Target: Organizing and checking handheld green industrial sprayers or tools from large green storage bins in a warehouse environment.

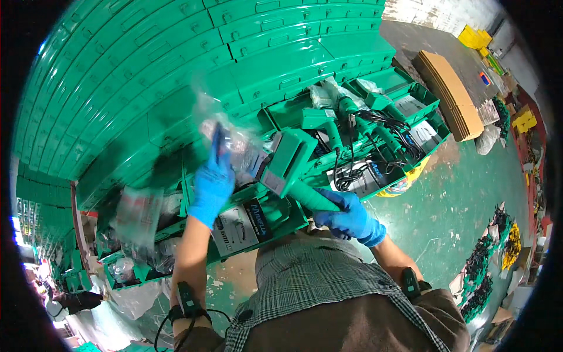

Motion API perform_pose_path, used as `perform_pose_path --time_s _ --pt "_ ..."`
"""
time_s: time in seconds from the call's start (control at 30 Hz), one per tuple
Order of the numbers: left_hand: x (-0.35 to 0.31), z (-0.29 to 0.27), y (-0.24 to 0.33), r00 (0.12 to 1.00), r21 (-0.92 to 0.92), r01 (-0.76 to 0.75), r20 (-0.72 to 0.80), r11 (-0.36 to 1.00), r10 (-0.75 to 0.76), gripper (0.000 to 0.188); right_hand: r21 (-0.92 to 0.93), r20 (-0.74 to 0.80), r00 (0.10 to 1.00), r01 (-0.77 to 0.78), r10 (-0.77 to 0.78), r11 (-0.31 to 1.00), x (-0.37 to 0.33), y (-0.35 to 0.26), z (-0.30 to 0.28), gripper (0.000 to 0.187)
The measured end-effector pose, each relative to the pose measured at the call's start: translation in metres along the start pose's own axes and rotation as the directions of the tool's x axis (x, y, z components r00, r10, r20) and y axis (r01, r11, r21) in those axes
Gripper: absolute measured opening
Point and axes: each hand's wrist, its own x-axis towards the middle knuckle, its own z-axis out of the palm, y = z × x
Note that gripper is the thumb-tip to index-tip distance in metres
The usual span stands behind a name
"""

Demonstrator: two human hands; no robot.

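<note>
Here the green power tool (pixel 291 166) sits in the right hand (pixel 352 218), which is wrapped tight around its handle, so the boxy body tilts up and away over the open green case (pixel 258 226) just below it. Held by the handle this way, the tool can be steered with one hand, leaving the other free. The left hand (pixel 212 182), in a blue glove like the right, is lifted beside the tool and pinches a clear plastic bag (pixel 231 138) by its lower part; the bag is blurred, and what it holds cannot be made out. The open case shows a printed leaflet (pixel 237 226) lying flat in its tray.

Further right, more open cases (pixel 404 117) stand in a row, each with a green tool and a coiled black cord (pixel 352 176) laid inside. Behind them rises a wall of stacked closed green cases (pixel 176 64). To the left lie more clear bags (pixel 138 214) in open cases. Flattened cardboard (pixel 448 91) rests on the green floor (pixel 457 199) at the right.
</note>
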Motion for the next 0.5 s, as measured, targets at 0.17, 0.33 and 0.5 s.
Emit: perform_pose_path --time_s 0.17,0.33,0.5 --pt "-0.015 0.024 0.070 0.954 -0.328 -0.152 -0.297 0.933 0.051 0.087 0.322 -0.032 0.998 0.062 -0.054 0.945 0.017 0.002 -0.001 0.029" --pt "-0.024 0.031 0.108 0.971 -0.725 0.001 -0.164 0.689 -0.174 0.070 0.701 0.225 0.952 -0.011 -0.206 0.713 0.034 0.042 -0.024 0.032" --pt "0.013 -0.012 0.068 0.978 -0.678 0.001 -0.152 0.735 -0.142 0.074 -0.751 -0.149 0.794 0.297 -0.590 0.590 0.036 0.023 0.011 0.071"
